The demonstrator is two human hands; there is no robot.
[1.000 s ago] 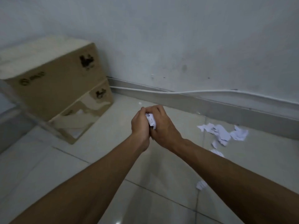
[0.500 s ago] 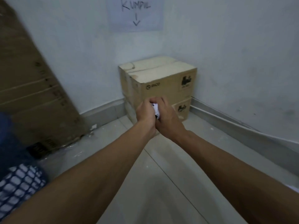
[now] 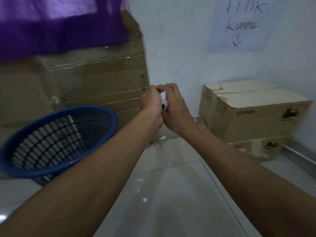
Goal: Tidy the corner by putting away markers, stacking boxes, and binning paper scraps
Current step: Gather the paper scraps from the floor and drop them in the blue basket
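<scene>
My left hand (image 3: 151,106) and my right hand (image 3: 176,108) are pressed together in mid-air, both closed around a wad of white paper scraps (image 3: 163,99) that shows between the fingers. A blue mesh basket (image 3: 56,142) stands on the floor to the lower left of my hands, tilted so its opening faces me. Two stacked cardboard boxes (image 3: 253,113) sit in the corner at the right. A few small paper bits (image 3: 162,138) lie on the floor below my hands.
A tall wrapped cardboard carton (image 3: 102,82) leans on the wall behind the basket, with purple cloth (image 3: 56,24) draped over it. A handwritten paper sign (image 3: 242,24) is taped to the wall above the boxes. Pale floor tiles (image 3: 171,194) stretch toward me.
My view has swung left: the scrap pile on the floor went out of sight, the stacked boxes shifted to the right, and the blue basket came into view. My hands stay clasped on the scraps.
</scene>
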